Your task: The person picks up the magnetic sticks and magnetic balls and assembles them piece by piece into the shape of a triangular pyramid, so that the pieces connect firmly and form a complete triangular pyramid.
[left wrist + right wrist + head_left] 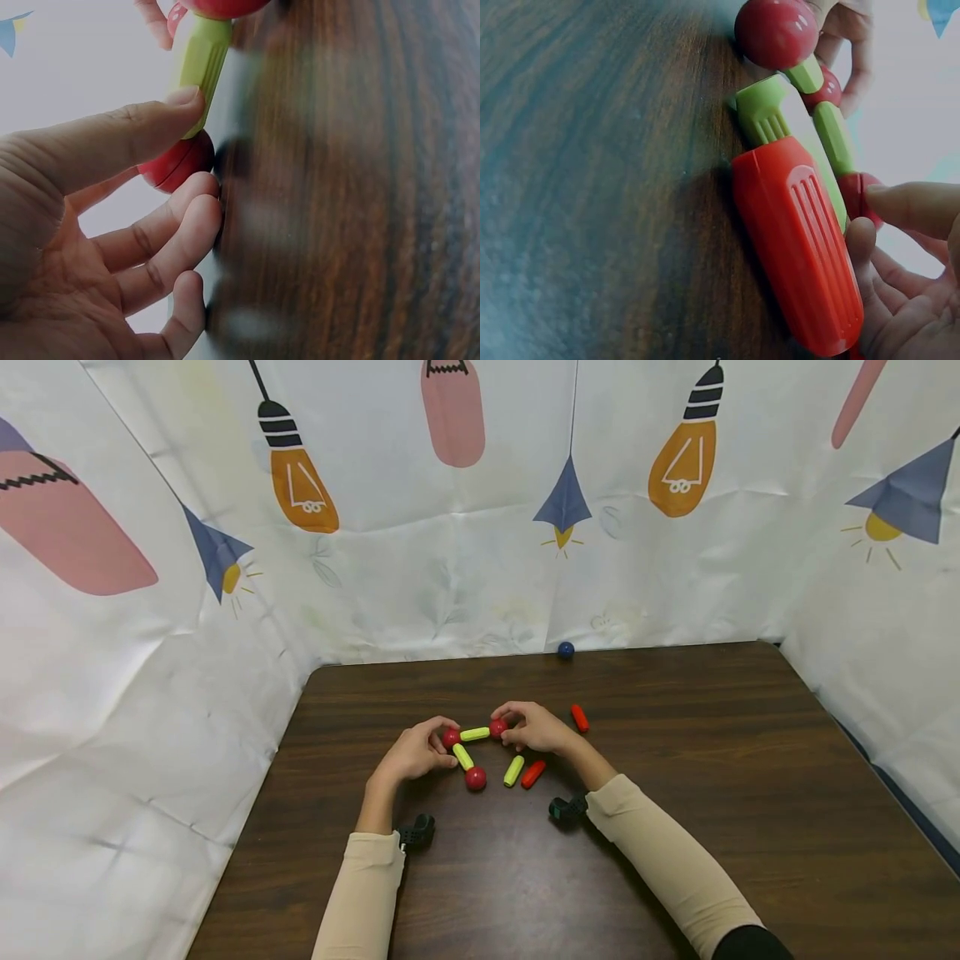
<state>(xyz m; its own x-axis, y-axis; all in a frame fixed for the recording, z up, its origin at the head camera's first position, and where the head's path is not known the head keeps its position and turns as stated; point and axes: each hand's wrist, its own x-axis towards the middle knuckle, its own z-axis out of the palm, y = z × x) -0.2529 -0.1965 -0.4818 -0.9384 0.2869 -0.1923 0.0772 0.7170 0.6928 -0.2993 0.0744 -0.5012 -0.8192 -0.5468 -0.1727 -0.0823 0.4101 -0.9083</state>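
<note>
A bent chain of red balls and yellow-green rods lies on the table. At its left corner my left hand [417,750] holds the corner ball [451,738]; in the left wrist view its thumb presses on the adjoining rod [201,64], its fingers curled by the ball [182,161]. My right hand [542,727] pinches the ball [498,728] at the right end, seen between thumb and fingers in the right wrist view. A rod [475,734] joins these two balls. Another rod [463,757] runs from the corner toward a front ball [476,778], which neither hand touches.
A loose yellow-green rod [513,771] and a red rod [533,774] lie side by side below my right hand. Another red rod [580,718] lies beyond the right wrist. A dark blue ball [566,650] sits at the table's far edge, by the printed cloth [480,552].
</note>
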